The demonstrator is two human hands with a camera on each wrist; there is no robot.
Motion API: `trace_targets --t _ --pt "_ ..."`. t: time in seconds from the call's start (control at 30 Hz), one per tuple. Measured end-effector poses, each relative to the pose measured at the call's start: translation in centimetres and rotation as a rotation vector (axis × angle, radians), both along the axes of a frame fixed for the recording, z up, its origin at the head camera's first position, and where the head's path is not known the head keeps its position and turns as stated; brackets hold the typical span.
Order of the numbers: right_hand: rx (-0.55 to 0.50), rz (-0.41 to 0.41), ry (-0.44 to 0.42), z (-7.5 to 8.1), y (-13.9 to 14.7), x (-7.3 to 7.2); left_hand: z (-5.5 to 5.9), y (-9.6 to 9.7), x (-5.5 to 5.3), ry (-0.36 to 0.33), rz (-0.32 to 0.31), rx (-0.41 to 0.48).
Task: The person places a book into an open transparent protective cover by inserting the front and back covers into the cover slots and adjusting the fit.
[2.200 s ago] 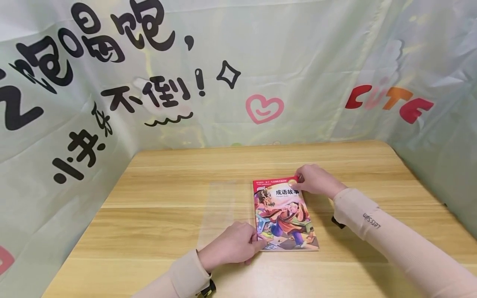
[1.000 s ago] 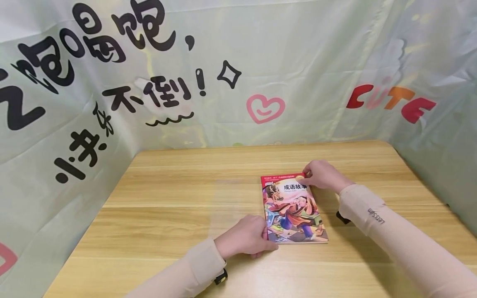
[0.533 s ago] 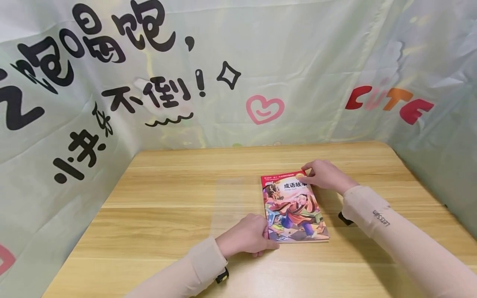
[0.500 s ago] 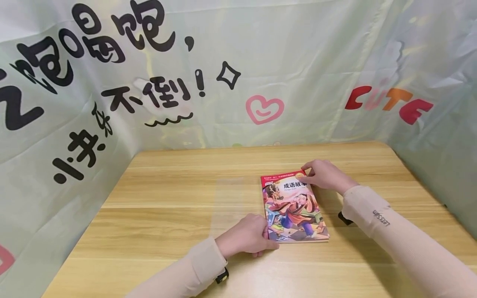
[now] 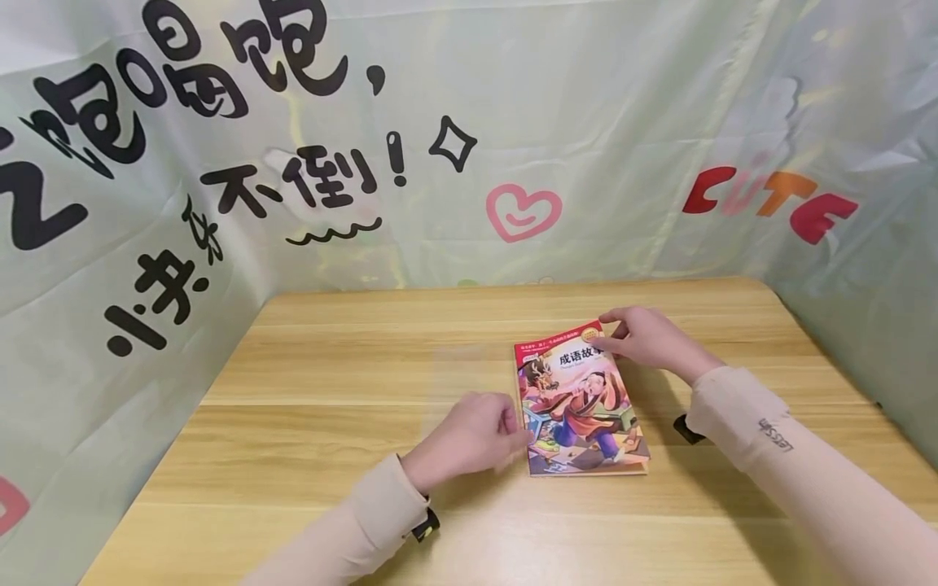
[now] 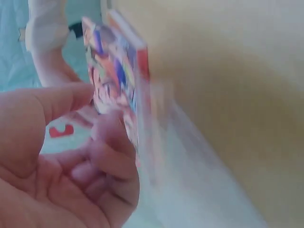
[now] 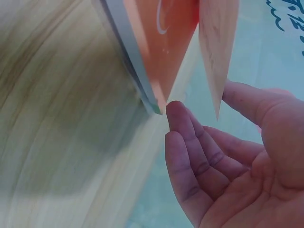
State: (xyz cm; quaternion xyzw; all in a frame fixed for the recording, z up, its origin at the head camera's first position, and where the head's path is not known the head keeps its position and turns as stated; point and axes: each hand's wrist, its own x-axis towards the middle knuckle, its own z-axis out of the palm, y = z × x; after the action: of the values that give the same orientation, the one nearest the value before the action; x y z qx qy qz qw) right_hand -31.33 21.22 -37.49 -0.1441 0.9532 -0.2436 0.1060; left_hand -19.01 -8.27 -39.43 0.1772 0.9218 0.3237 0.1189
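Observation:
A thin paperback storybook (image 5: 579, 407) with a red top band and a cartoon cover lies on the wooden table, its front cover slightly raised at the right side. My right hand (image 5: 652, 338) holds the cover by its top right corner. In the right wrist view, the lifted cover (image 7: 218, 47) stands between thumb and fingers, away from an orange page (image 7: 164, 47). My left hand (image 5: 476, 435) is at the book's lower left edge, fingers loosely curled. The left wrist view shows that hand (image 6: 71, 161) with nothing between thumb and fingers; whether it touches the book, I cannot tell.
A faint see-through sheet (image 6: 204, 185) lies on the table (image 5: 330, 456) along the book's left side. Pale curtains (image 5: 623, 163) with black writing, a pink heart and coloured letters surround the table's back and sides.
The book slid right and slightly away from me, then stayed. The right hand has since lifted the cover's right side. My left hand has come off the lower left corner and moved up slightly.

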Motion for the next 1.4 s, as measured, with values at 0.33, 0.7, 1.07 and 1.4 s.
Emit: trace_targets --t 0.33,0.7,1.07,1.4 --pt "-0.063 0.011 0.020 0.9 0.5 1.4 -0.8 -2.3 -2.0 0.069 0.160 -0.148" --pt "-0.095 0.032 0.053 1.2 0.6 2.5 -1.7 -2.8 -2.4 0.024 0.140 -0.266" --pt "-0.134 0.046 0.031 1.5 0.6 3.1 -1.9 -2.9 -2.3 0.012 0.163 -0.287" --pt "-0.179 0.082 0.043 2.6 0.0 3.9 -2.0 -2.8 -2.2 0.021 0.177 -0.293"
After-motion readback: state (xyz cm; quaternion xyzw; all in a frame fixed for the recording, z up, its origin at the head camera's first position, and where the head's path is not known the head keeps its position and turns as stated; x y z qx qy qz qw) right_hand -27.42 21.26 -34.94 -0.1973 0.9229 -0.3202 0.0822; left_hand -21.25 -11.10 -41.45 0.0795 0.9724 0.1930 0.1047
